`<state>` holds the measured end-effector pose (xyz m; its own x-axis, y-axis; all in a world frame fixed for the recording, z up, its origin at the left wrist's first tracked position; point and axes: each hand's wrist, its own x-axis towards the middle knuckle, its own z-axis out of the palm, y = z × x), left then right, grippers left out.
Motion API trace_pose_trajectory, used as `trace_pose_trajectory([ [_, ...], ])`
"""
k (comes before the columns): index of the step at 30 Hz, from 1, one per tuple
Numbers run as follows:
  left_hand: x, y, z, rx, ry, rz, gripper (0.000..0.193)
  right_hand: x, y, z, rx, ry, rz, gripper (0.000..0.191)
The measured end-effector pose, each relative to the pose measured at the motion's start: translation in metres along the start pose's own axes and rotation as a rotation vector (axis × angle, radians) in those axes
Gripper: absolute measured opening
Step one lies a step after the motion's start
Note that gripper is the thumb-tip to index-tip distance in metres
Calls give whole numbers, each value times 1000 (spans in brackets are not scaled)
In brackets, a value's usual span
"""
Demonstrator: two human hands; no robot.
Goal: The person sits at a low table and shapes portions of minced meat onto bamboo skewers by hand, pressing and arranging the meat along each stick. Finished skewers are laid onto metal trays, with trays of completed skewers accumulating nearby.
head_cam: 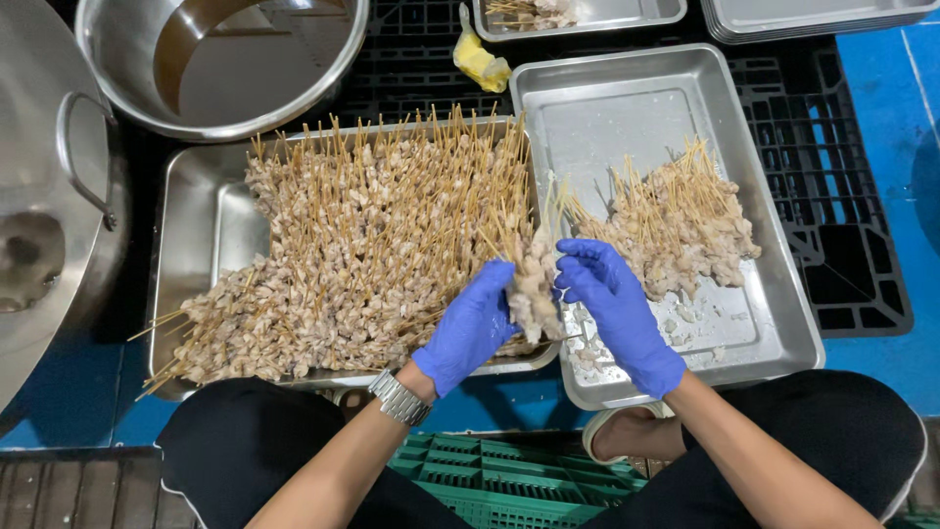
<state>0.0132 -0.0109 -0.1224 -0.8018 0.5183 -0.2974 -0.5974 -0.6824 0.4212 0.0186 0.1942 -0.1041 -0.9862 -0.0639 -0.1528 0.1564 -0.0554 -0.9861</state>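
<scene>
Both hands clamp the same little bunch of meat skewers [535, 284]: my left hand [470, 328] cups it from the side with fingers curled shut around the meat, and my right hand [612, 304] pinches it from the other side, fingers closed on the sticks, both in blue gloves. That bunch sits right over the seam where the two trays meet, lifted a bit above them as far as I can tell. To the left is the big tray [196, 216] heaped with skewers [362, 245], sticks fanned toward the far edge; to the right is the second tray [627, 98], mostly bare, with a smaller pile [685, 230] lying toward its right side and scraps on the bottom. Looks to me like I'm mid-transfer or mid-tidy of one handful, squaring it up between the palms. Next move, I'd guess, needs a steady two-handed carry so no meat slides off, then a flat set-down beside the small pile with sticks lined the same way. Further out: a steel pot [225, 59] up top, a lid with handle [59, 196] at left, a yellow rag-like thing [480, 61], a wristwatch [399, 397], green crate [490, 475] below.
</scene>
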Motion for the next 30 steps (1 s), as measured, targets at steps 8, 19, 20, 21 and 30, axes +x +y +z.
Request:
trace_pose_trajectory([
  [8,-7,3,11,526,139,254,57,-13,-9,19,-522,-48,-124,42],
  [19,-6,0,9,634,81,234,64,-7,10,20,-512,-22,18,24],
  [20,-7,-2,9,647,101,228,64,-8,13,21,-524,-3,65,24],
  [21,-8,-4,9,661,117,243,65,-8,15,22,-504,-10,41,23],
  [30,-6,2,6,758,132,259,63,2,25,21,-539,-45,-27,24],
])
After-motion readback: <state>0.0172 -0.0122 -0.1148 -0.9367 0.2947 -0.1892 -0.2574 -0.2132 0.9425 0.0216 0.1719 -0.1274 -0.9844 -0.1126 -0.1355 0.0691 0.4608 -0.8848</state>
